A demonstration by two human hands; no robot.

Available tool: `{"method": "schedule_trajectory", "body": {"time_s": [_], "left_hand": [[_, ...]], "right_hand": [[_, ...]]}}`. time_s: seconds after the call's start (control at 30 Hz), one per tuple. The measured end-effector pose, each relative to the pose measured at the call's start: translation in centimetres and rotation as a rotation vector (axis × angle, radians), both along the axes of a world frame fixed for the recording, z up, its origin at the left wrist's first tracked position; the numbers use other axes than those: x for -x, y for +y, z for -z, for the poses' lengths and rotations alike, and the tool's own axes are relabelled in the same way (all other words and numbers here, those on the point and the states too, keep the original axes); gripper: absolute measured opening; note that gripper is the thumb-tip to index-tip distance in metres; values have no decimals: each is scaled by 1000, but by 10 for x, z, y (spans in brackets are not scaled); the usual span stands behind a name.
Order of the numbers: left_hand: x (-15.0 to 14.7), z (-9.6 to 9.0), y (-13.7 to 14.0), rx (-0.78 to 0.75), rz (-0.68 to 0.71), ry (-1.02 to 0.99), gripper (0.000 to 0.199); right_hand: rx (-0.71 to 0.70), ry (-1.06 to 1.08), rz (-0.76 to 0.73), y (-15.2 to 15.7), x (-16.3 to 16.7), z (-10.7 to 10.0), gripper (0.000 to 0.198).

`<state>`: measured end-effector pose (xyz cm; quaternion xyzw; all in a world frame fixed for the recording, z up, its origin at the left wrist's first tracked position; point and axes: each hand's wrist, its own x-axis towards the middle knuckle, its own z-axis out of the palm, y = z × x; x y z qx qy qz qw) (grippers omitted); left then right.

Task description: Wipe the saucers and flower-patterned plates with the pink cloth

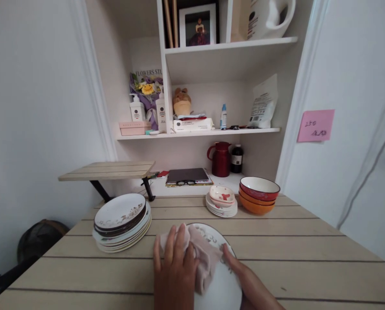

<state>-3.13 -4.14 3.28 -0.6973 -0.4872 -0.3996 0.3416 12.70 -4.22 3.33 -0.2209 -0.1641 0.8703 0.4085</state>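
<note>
A white plate with a dark rim and a floral pattern is at the front of the table, its near edge cut off by the frame. My left hand presses a pale pink cloth onto the plate's left side, fingers bent over the fabric. The cloth bunches to the right of that hand and covers part of the pattern. On the plate's right edge, my right hand grips the rim with the thumb on top; its other fingers are hidden underneath.
A tall stack of plates stands left, beside a small raised shelf. Behind the plate are small saucers with little dishes on top, and stacked bowls. A red jug and a laptop sit farther back.
</note>
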Motion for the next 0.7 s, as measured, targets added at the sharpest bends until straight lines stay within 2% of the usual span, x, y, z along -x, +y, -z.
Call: {"method": "schedule_trajectory", "body": {"time_s": [0.07,0.17,0.3,0.4,0.53,0.6,0.7], "left_hand": [[-1,6,1,0,33,0,21],[-14,18,1,20,171,51,17],[-31,23,-4,51,315,112,23],[-26,12,-6,54,296,166,31],[-2,-1,-4,105,138,165,36],[7,0,-2,134,100,180,34],[9,10,-1,218,131,202,28]], "right_hand": [[-9,67,31,5,-8,-3,59],[-2,75,94,7,-18,-6,60],[69,-29,32,1,-14,-1,59],[51,-19,28,-4,-2,1,51],[6,104,-8,-6,5,-2,52],[1,131,-24,-3,1,-1,58],[13,130,29,3,-8,1,63]]}}
